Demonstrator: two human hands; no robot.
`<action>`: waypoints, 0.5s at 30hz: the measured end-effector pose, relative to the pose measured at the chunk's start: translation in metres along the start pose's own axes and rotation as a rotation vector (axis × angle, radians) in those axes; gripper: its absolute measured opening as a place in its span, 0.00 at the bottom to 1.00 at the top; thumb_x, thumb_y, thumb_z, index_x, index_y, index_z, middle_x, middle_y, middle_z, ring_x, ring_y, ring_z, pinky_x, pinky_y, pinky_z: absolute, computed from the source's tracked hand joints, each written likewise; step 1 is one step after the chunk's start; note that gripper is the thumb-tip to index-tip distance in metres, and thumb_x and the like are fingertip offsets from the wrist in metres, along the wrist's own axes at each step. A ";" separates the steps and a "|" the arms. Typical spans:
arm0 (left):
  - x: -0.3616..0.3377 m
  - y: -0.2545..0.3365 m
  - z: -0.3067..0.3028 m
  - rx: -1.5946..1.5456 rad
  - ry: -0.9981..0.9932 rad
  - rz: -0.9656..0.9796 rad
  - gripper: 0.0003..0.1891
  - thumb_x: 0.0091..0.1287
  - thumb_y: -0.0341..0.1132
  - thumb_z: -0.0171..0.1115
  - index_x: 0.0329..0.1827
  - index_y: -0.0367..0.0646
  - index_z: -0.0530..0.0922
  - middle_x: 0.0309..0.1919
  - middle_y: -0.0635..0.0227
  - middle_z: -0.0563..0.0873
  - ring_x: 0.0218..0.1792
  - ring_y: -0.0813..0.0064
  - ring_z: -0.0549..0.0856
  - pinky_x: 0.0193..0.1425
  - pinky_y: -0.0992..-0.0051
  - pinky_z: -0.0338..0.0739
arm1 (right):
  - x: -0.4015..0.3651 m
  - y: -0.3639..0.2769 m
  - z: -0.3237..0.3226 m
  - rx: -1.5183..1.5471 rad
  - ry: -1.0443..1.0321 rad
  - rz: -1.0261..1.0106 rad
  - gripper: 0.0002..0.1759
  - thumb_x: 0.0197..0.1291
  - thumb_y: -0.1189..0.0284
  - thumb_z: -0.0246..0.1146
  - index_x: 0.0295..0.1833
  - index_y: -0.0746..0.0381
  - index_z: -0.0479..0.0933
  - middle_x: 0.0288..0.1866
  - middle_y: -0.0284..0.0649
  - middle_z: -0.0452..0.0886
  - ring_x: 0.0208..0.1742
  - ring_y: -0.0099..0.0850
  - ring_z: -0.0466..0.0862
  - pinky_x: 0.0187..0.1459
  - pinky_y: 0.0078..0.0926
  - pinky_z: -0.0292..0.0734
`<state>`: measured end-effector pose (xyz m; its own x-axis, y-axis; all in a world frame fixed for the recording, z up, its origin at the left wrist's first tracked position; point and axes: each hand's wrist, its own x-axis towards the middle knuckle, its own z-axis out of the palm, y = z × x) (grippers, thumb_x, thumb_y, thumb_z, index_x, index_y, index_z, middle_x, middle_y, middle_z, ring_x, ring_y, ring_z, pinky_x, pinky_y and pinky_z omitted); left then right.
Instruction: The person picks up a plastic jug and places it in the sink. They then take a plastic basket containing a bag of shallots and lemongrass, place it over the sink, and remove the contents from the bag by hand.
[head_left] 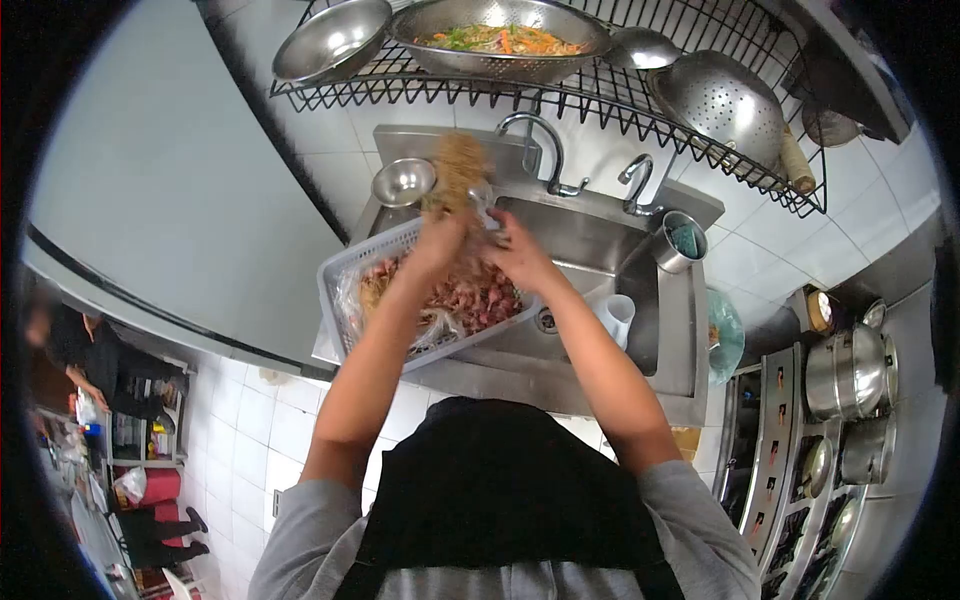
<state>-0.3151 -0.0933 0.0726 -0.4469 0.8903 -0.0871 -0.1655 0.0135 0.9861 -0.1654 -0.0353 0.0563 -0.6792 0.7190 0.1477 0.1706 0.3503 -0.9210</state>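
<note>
Above a grey plastic basket on the left side of the steel sink, my left hand is wrapped round a blurred tan bundle that stands up from it. My right hand is just to the right, its fingers bent at some clear plastic, blurred by motion; I cannot make out what it grips. The basket holds small red-purple bulbs, which look like shallots, and clear plastic bags.
A steel bowl stands behind the basket. Two faucets rise behind the sink basin. A steel cup is at the right corner, a white cup in the basin. A wire rack with colanders hangs above. People stand far left.
</note>
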 end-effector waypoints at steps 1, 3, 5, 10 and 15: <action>-0.016 0.009 0.017 0.022 -0.097 -0.118 0.18 0.68 0.41 0.56 0.53 0.36 0.74 0.44 0.59 0.82 0.40 0.70 0.82 0.41 0.71 0.78 | -0.008 0.009 -0.009 0.081 0.023 0.020 0.38 0.57 0.60 0.68 0.67 0.69 0.65 0.56 0.50 0.80 0.56 0.39 0.80 0.57 0.27 0.73; -0.034 0.008 0.034 0.049 -0.199 -0.235 0.20 0.69 0.42 0.55 0.56 0.35 0.75 0.45 0.60 0.83 0.40 0.70 0.82 0.42 0.70 0.79 | -0.024 0.044 -0.031 0.161 0.048 0.070 0.36 0.58 0.65 0.66 0.68 0.71 0.64 0.57 0.50 0.79 0.56 0.38 0.79 0.58 0.26 0.72; -0.028 -0.014 0.041 0.304 -0.332 0.059 0.18 0.69 0.39 0.56 0.55 0.34 0.77 0.41 0.63 0.85 0.36 0.72 0.83 0.40 0.73 0.78 | -0.056 0.058 -0.063 0.330 0.087 0.171 0.33 0.57 0.69 0.65 0.67 0.71 0.66 0.58 0.48 0.78 0.57 0.35 0.79 0.59 0.27 0.71; 0.012 -0.019 -0.014 0.644 -0.287 0.201 0.17 0.66 0.39 0.60 0.46 0.32 0.83 0.32 0.59 0.87 0.36 0.69 0.84 0.46 0.69 0.78 | -0.178 0.064 -0.157 0.734 0.360 0.484 0.28 0.57 0.71 0.64 0.63 0.68 0.68 0.51 0.39 0.79 0.50 0.30 0.81 0.51 0.32 0.79; 0.093 -0.085 -0.087 1.018 0.081 0.163 0.18 0.61 0.40 0.62 0.46 0.34 0.83 0.33 0.47 0.87 0.40 0.51 0.87 0.47 0.59 0.78 | -0.275 0.094 -0.258 0.619 0.655 0.497 0.22 0.59 0.66 0.61 0.57 0.63 0.72 0.44 0.41 0.82 0.40 0.32 0.85 0.34 0.30 0.82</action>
<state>-0.4190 -0.0515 -0.0320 -0.4614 0.8830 0.0865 0.7075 0.3074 0.6364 0.2216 -0.0456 0.0221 -0.0778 0.9495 -0.3039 -0.1976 -0.3135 -0.9288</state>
